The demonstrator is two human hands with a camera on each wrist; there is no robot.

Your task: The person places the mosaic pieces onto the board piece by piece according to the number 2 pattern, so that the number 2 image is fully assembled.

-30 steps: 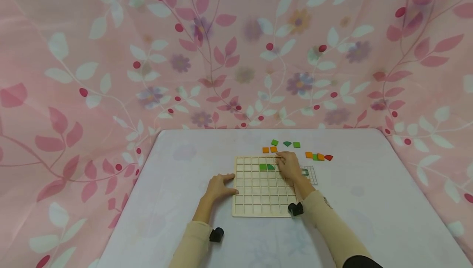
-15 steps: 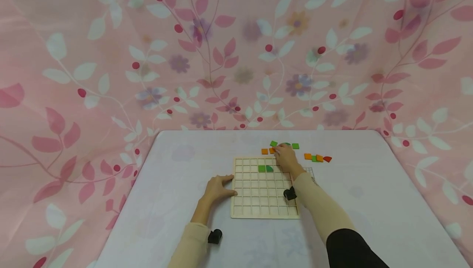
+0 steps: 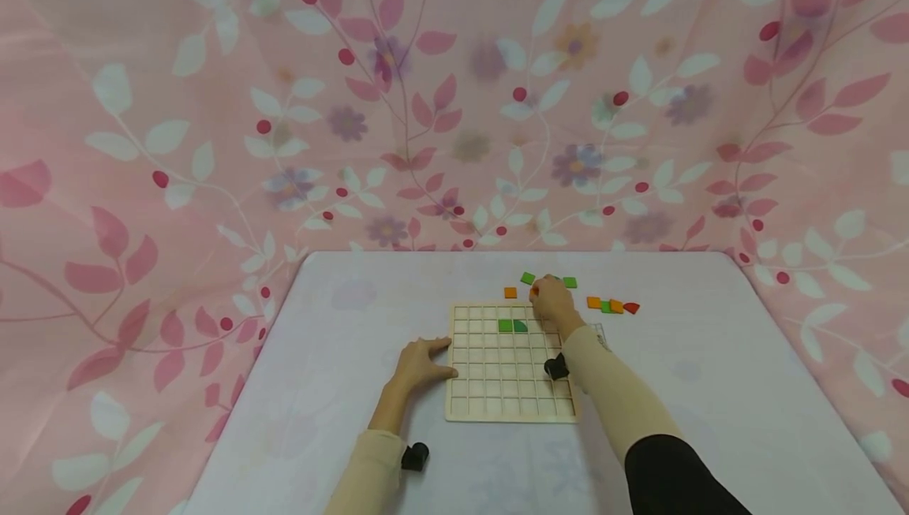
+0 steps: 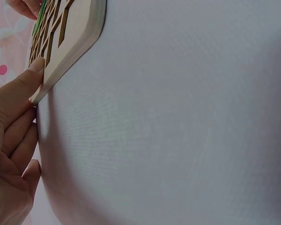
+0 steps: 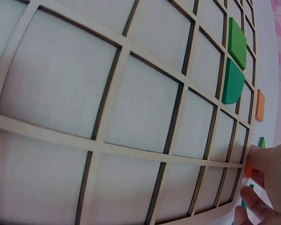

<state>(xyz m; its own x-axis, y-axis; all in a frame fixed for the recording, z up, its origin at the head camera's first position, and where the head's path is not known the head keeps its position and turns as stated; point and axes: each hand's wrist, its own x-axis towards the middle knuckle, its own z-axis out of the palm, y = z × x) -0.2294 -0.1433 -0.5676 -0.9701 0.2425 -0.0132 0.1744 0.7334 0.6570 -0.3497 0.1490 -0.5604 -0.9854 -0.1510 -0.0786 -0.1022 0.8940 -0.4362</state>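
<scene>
pinching an orange tile beyond the far rim of the gridded board

right hand: thumb and fingers set narrow, holding the orange tile. the tile is partly covered, so no long axis can be read; whether it is raised off the white tabletop cannot be told.

location: just past the far rim, right of its middle.

governing relation, as judged: the gridded board lies on the person's side of the orange tile, with the green square and dark green quarter-round on it, nearer and to the left. the right hand is nearer the tile; the left hand is well apart, thumb and forefinger spread wide at the left rim, thumb resting on it.
</scene>
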